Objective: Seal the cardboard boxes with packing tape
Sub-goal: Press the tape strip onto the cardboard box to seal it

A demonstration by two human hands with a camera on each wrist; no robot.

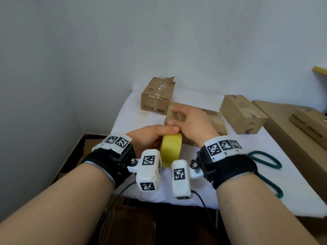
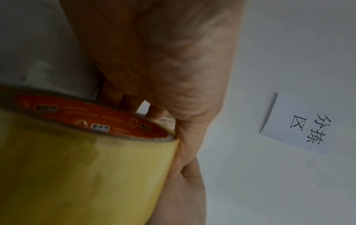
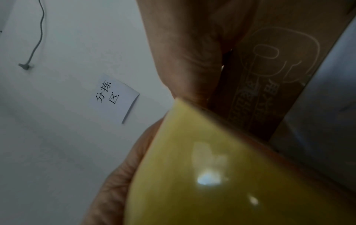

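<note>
My left hand [image 1: 155, 136] grips a yellow roll of packing tape [image 1: 171, 150] upright near the table's front, thumb across its top. The roll [image 2: 86, 167] shows an orange printed core [image 2: 96, 118] in the left wrist view. Just behind it lies a flat cardboard box [image 1: 215, 119] with a barcode. My right hand [image 1: 178, 119] holds that box's left end, fingers curled over the top edge and thumb on the near side. Whether a strip of tape runs from the roll [image 3: 221, 167] to the box [image 3: 279, 76] is hidden by the hands.
A box with a torn flap [image 1: 157, 96] stands at the back left and a closed box [image 1: 242, 114] at the right, on the white-covered table [image 1: 134, 121]. Green-handled scissors [image 1: 265, 163] lie near my right wrist. Large cardboard [image 1: 300, 137] sits beyond the right edge.
</note>
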